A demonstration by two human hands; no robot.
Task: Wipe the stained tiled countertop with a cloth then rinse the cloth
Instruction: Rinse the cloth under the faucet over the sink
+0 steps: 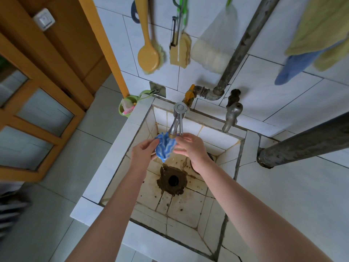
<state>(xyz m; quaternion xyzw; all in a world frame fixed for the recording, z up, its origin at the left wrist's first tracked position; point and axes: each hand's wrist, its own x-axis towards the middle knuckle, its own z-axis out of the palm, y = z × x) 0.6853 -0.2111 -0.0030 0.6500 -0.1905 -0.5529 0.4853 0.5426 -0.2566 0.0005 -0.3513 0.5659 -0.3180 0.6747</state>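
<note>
Head | left hand, right hand pinch cloth | water flow unclear

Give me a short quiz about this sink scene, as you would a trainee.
1. True or false: the left hand and right hand both hold the striped blue cloth beneath the tap.
2. What hangs on the wall left of the sponge? A) yellow brush B) frying pan C) kettle
3. Fill in: the dark drain lies at the ___ of the tiled sink.
Key: 1 true; 2 A; 3 bottom.
</note>
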